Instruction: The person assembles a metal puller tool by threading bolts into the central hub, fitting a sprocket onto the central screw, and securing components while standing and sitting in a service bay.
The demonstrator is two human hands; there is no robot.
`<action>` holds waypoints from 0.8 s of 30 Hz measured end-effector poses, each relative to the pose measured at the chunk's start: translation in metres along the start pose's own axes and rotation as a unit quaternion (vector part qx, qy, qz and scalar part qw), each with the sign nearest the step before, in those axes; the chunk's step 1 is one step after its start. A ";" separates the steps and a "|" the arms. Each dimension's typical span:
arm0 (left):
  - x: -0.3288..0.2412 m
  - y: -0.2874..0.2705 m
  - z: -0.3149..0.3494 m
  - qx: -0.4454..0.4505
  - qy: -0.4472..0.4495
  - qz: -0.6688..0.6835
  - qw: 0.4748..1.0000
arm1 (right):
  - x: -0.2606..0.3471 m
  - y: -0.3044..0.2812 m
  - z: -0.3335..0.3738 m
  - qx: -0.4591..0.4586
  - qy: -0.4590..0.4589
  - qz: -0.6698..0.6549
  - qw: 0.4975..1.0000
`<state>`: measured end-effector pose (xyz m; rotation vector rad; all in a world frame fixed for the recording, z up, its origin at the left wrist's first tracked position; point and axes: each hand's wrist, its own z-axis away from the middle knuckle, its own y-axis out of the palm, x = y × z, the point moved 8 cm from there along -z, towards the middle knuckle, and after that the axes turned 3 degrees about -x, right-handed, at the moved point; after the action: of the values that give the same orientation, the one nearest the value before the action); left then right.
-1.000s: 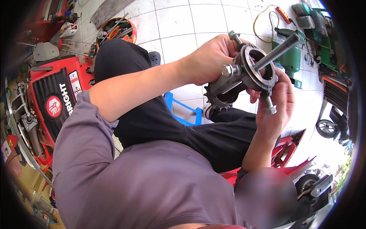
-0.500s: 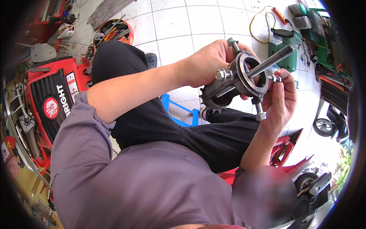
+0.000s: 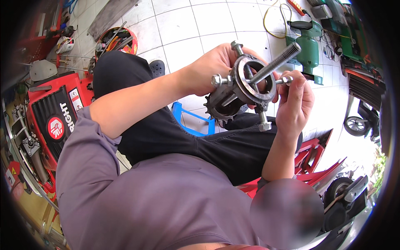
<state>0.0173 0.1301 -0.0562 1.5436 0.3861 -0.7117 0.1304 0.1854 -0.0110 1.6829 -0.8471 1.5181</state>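
Observation:
Above my lap, my left hand (image 3: 211, 70) grips a dark metal cage-like fixture (image 3: 239, 81) from its far left side. It has a round ring at the near end and a toothed ring at the other. A thick threaded rod (image 3: 276, 63) slants up through the ring's opening. Hex bolts stick out around the rim, one (image 3: 237, 48) beside my left hand and another (image 3: 264, 121) pointing down. With thumb and fingers closed, my right hand (image 3: 296, 100) pinches the bolt (image 3: 285, 80) on the ring's right side. The left fingertips are partly hidden behind the fixture.
A red and black machine (image 3: 43, 121) stands at left, near a red bucket of tools (image 3: 134, 45). Between my legs is a blue stool (image 3: 176, 111). A green tank-like machine (image 3: 308, 52) and a yellow cable (image 3: 265, 23) lie on the tiled floor at far right.
The fixture and both hands have shifted left in view, and the whole scene has shifted slightly too. My right fingers stay at the side bolt and have curled more tightly.

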 end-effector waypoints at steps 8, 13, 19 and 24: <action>0.001 0.002 0.002 0.032 0.014 0.011 0.999 | 0.011 0.005 -0.003 0.066 -0.038 -0.049 0.996; 0.002 0.004 0.005 0.025 -0.024 0.000 0.999 | 0.017 0.006 0.000 0.062 -0.104 -0.016 0.993; 0.011 0.009 0.006 0.159 0.010 0.195 0.968 | 0.024 0.008 0.004 0.050 -0.182 0.061 0.980; 0.008 0.019 0.008 0.202 0.011 0.265 0.943 | 0.028 0.011 0.009 0.039 -0.229 0.059 0.971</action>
<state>0.0337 0.1185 -0.0462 1.9343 -0.1801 -0.3577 0.1287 0.1715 0.0174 2.1160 -1.1532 1.2647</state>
